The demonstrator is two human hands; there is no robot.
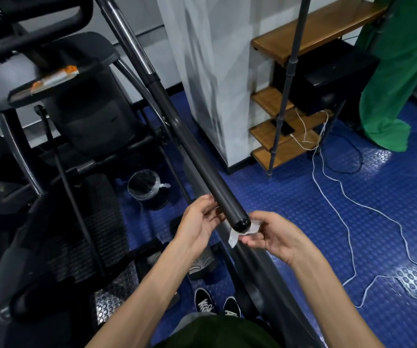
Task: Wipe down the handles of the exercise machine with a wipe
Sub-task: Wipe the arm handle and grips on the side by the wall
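A long dark handle (197,156) of the exercise machine slants from the upper left down to its rounded end cap (240,223) in the middle of the view. My right hand (272,236) pinches a crumpled white wipe (240,232) just under and beside that end cap. On the left side of the handle's end, my left hand (198,222) has relaxed, slightly curled fingers that hold nothing; its fingertips lie close to the bar.
The machine's console (51,81) and black frame fill the left. A small lined bin (144,189) stands on the blue studded floor (353,222). A wooden shelf rack (292,136), white cables (333,182) and a green cloth (398,96) are at the right. My shoes (217,306) are below.
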